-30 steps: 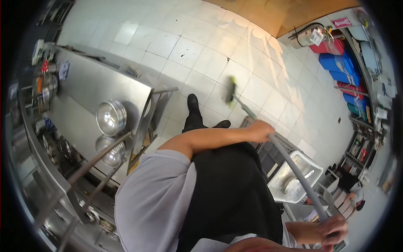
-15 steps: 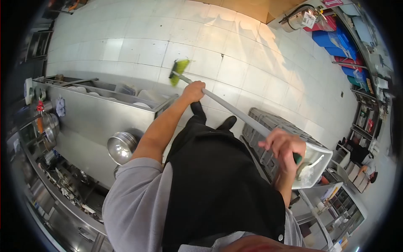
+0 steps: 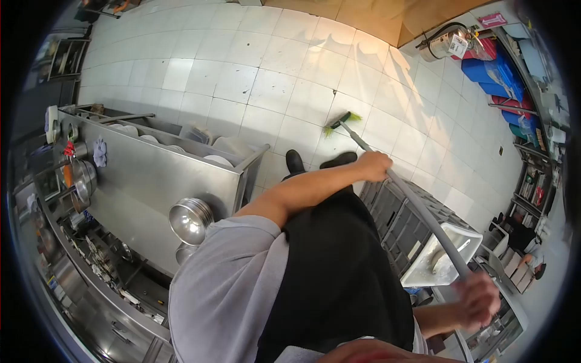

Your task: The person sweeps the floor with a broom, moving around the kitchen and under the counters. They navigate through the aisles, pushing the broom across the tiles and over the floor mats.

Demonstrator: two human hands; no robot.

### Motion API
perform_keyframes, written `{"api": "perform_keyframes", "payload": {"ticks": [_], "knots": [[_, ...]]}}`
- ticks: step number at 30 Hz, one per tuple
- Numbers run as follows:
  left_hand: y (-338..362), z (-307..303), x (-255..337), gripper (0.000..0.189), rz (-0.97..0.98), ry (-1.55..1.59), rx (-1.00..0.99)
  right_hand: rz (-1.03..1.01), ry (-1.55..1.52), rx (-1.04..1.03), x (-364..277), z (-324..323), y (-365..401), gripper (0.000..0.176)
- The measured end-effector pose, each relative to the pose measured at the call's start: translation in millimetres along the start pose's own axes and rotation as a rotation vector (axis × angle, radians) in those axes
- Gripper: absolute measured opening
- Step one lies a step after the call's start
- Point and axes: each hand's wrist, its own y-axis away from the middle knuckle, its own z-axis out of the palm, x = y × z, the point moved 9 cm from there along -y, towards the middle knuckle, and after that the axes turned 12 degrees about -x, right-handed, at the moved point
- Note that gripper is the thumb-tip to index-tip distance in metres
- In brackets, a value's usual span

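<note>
A broom (image 3: pixel 426 215) with a long grey handle and green bristles slants across the view. Its dark head with the bristles (image 3: pixel 342 123) rests at the tiled floor, just beyond my black shoes. My left hand (image 3: pixel 373 166) is wrapped around the lower part of the handle, in front of my body. Farther right and closer to me, my right hand (image 3: pixel 478 299) is closed around the handle's upper end; its fingers are blurred by motion.
A steel table (image 3: pixel 139 181) on my left carries stacked metal bowls (image 3: pixel 190 221). On my right stand grey crates (image 3: pixel 399 221) and a white tub (image 3: pixel 451 251). A fire extinguisher (image 3: pixel 446 45) and blue bins (image 3: pixel 493 69) line the far right. Another person (image 3: pixel 532 260) is at the right edge.
The broom head has swept from left to right over the floor. Both my hands have moved right with the handle, and the right hand has also come lower in view.
</note>
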Motion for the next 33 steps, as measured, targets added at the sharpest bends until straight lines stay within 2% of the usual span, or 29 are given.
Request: {"api": "perform_keyframes", "payload": {"ticks": [2,3,4,5,6,7,9,11,13,14,16,17,20,21,22,25,27,29,30,33], "knots": [[-2,-11,-69,0.017,-0.272,0.032,0.04,-0.026,-0.04,0.013,46,11,-23,0.058],[5,-22,-107,0.016,-0.274,-0.048,0.122,0.021,-0.072,-0.024,79,17,-33,0.06],[30,-48,-129,0.017,-0.371,-0.05,0.116,0.045,-0.172,0.005,114,27,-38,0.058],[45,-51,-182,0.015,-0.422,-0.053,0.159,0.184,-0.251,0.165,153,42,-36,0.055],[66,-61,-221,0.014,-0.416,-0.112,0.208,0.18,-0.385,0.072,177,61,-50,0.05],[86,-72,-258,0.015,-0.495,-0.134,0.207,0.147,-0.437,0.015,196,78,-65,0.049],[122,-106,-294,0.019,-0.576,-0.199,0.265,0.108,-0.506,-0.076,221,101,-89,0.043],[140,-142,-280,0.028,-0.68,-0.158,0.297,0.106,-0.52,-0.105,231,90,-96,0.039],[130,-156,-257,0.031,-0.649,-0.168,0.368,0.015,-0.509,-0.18,219,69,-106,0.038],[117,-154,-254,0.031,-0.646,-0.17,0.379,0.049,-0.495,-0.126,220,49,-102,0.042],[75,-150,-223,0.034,-0.385,-0.294,0.559,0.043,-0.511,-0.086,213,-1,-93,0.047],[47,-148,-193,0.035,-0.386,-0.264,0.563,0.012,-0.483,-0.091,205,-33,-87,0.05],[-54,-128,-99,0.033,-0.298,-0.096,0.474,-0.053,-0.232,-0.103,146,-125,-79,0.06],[-86,-119,-67,0.029,-0.263,-0.041,0.428,-0.106,-0.143,-0.046,120,-156,-68,0.055],[-120,-111,-36,0.028,-0.209,-0.052,0.279,-0.135,-0.11,-0.07,89,-164,-70,0.054],[-193,-102,15,0.015,-0.053,-0.038,0.164,-0.151,-0.009,-0.116,55,-153,-110,0.054],[-220,-113,1,0.012,-0.052,0.056,0.168,-0.137,0.063,-0.12,65,-128,-132,0.056],[-232,-123,-54,0.013,-0.128,0.049,0.172,-0.06,0.186,-0.07,109,-107,-164,0.06],[-227,-132,-89,0.013,-0.136,0.022,0.212,-0.019,0.128,-0.064,131,-97,-179,0.061],[-147,-176,-188,0.011,-0.322,-0.006,0.325,0.067,-0.051,-0.085,194,-60,-218,0.064]]}}
